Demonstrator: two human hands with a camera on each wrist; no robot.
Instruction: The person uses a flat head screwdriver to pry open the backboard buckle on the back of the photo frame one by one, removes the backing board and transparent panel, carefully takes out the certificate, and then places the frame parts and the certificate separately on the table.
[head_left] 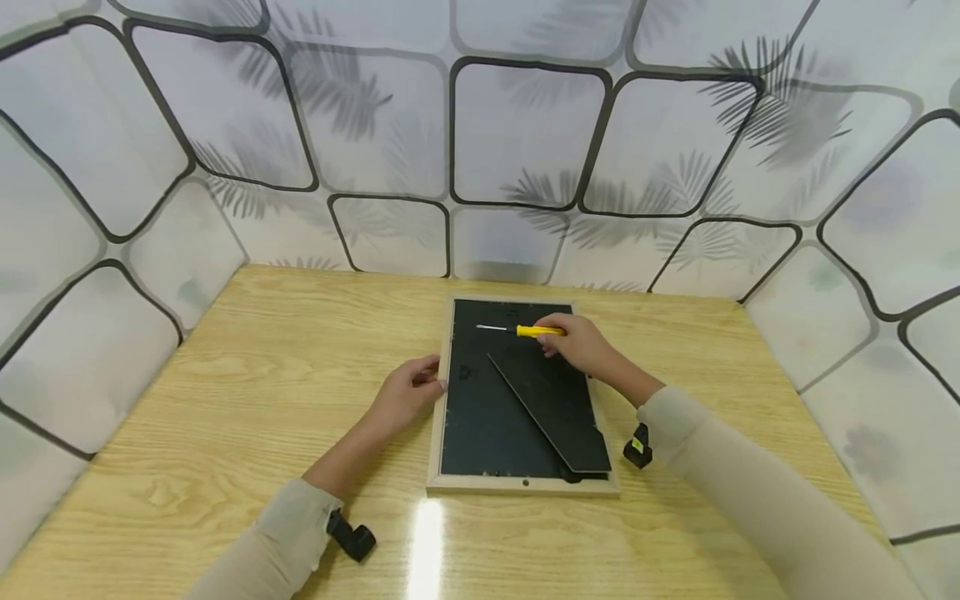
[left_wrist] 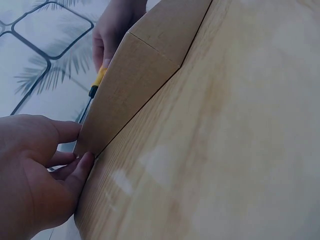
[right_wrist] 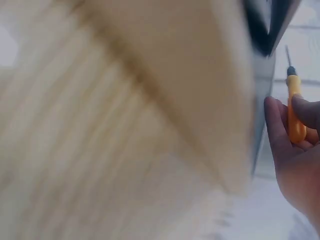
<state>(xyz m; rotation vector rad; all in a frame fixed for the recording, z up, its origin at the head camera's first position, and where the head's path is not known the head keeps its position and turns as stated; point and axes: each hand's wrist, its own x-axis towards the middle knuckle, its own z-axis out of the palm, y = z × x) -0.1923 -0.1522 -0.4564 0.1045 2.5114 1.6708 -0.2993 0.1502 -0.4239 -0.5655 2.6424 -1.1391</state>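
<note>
Screwdriver (head_left: 525, 331) above the frame (head_left: 468, 417)

The frame lies back up on the table (head_left: 285, 375), near centre in the head view. It should be stiff and light, best held by its rim (head_left: 437, 433). The right hand (head_left: 581, 343) grips the screwdriver's handle (right_wrist: 296, 117) over the upper part, shaft (head_left: 493, 327) pointing left. The left hand (head_left: 405, 392) touches the left rim; whether it pinches, I cannot tell.

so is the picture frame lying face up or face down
Face down: the picture frame shows its black backing and easel leg on top.
</note>
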